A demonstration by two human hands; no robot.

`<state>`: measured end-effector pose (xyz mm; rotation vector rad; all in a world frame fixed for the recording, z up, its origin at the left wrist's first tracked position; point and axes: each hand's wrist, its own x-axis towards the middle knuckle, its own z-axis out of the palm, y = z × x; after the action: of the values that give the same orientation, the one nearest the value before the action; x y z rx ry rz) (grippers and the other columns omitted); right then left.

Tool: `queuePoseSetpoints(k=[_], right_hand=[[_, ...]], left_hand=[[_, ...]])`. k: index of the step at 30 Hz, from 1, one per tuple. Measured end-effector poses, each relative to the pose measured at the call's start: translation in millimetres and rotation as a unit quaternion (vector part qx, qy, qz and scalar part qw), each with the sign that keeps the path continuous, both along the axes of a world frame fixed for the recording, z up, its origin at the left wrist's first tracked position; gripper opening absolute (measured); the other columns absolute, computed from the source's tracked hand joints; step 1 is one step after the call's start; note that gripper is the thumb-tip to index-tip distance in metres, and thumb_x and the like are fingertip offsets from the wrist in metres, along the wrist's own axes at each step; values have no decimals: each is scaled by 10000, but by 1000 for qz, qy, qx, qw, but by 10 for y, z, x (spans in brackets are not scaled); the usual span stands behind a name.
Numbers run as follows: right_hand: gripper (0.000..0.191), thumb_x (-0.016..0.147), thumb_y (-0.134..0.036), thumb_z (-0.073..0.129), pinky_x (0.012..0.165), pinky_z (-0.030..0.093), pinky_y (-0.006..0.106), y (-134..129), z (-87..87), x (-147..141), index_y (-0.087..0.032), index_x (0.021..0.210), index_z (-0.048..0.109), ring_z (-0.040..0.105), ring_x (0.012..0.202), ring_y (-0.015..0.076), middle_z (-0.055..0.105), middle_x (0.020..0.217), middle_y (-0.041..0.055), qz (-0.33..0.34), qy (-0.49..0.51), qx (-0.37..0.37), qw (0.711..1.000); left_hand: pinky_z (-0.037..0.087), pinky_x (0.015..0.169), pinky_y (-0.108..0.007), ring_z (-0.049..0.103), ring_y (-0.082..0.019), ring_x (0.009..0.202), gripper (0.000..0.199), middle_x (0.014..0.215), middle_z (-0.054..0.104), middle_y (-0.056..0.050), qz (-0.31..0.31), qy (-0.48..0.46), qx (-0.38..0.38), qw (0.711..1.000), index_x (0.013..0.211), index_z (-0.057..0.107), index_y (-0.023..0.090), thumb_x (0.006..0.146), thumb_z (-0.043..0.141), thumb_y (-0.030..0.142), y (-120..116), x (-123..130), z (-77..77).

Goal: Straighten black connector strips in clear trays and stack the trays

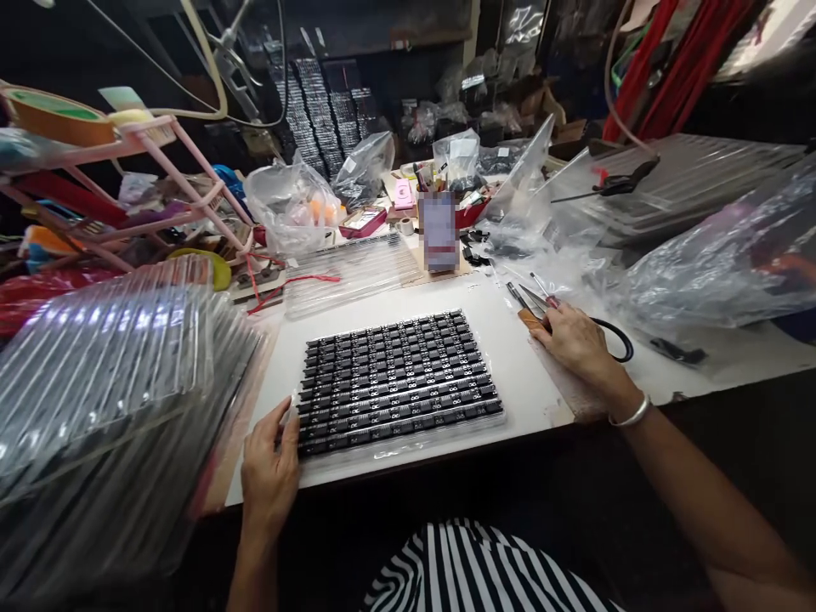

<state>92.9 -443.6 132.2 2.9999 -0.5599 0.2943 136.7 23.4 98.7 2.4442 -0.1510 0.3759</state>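
Tray, transparent plastic (439, 432), one, flat on the white work surface (519, 382), carrying close rows of black parts (395, 374). Long axis: crosswise before the body, from beside the left hand (271, 463) toward the right, the right end slightly farther out. Nearer hand: the left, touching the tray's left end at its near corner; the tray extends rightward and a little forward from those fingertips. Right hand (577, 340): well apart from the tray, beyond its right end; from there the tray lies to the left and somewhat nearer the body.

Left hand, condition: thumb and forefinger at the tray edge, loosely bent; whether they pinch it or merely steady it, cannot tell.

Right hand, condition: fingers bent low over scissors (533, 299), blades pointing forward and left, black handle loop (628, 344) showing on the hand's right; firmness of hold hidden. Brown piece (529, 320), just beside its fingertips.

Surroundings: stacked ribbed trays (121, 348), left of the left hand; transparent sheet (350, 272), forward and right of it; crumpled plastic wrap (720, 263), forward and right of the right hand.
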Motion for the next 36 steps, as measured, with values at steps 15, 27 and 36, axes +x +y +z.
queuePoseSetpoints(k=[15,27,36], right_hand=[[345,656,-316,665,435,369,224,750,684,653,-203,832,391,516,521,125,612,680,14,198,-139,644,726],[803,757,-380,653,386,480,255,818,161,741,-207,1411,220,568,465,156,565,691,-26,184,-54,689,699],[728,768,-397,652,389,499,260,838,148,763,-205,1363,279,571,469,159,570,686,-23,179,-24,673,717]], left_hand=[[407,922,-388,531,-204,1057,210,1073,652,-59,-273,-99,64,955,1037,627,171,922,462,231,-1479,-104,639],[337,972,-512,393,-308,1253,498,1274,560,-94,-319,-19,213,923,1245,515,155,921,372,505,-2039,-39,397],[310,983,-501,388,-289,1256,482,1248,572,-79,-327,-31,210,921,1207,527,159,920,371,514,-2029,-32,394]])
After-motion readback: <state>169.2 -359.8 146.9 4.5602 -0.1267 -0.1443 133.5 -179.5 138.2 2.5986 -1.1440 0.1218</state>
